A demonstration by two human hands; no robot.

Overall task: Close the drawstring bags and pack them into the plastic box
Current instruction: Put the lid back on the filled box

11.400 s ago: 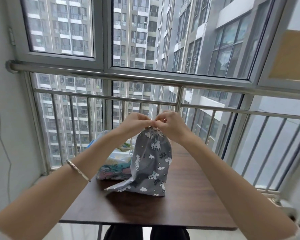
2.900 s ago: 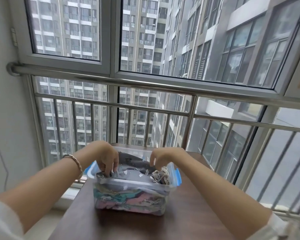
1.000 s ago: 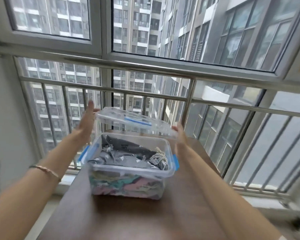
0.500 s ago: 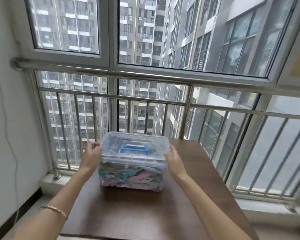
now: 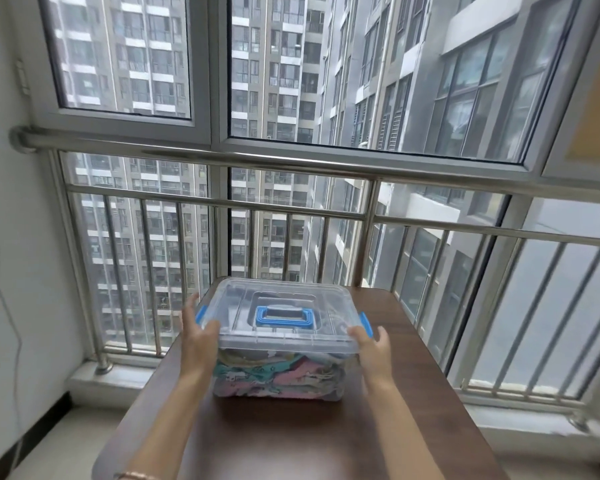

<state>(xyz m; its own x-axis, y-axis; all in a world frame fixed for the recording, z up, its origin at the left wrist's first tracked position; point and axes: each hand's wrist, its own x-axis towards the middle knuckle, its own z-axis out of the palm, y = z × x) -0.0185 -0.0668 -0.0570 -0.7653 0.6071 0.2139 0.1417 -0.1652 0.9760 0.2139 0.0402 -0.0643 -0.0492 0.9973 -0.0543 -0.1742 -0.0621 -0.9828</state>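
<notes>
Head: plastic box lies crosswise, upright.

There was one clear lidded plastic box, one blue rectangular handle, two blue side clips, two bare hands, and one dark wooden table.

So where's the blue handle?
In the head view, the blue handle lies in the middle of the lid, between the left hand and right hand.

High-rise home balcony: railing, apartment towers.
</notes>
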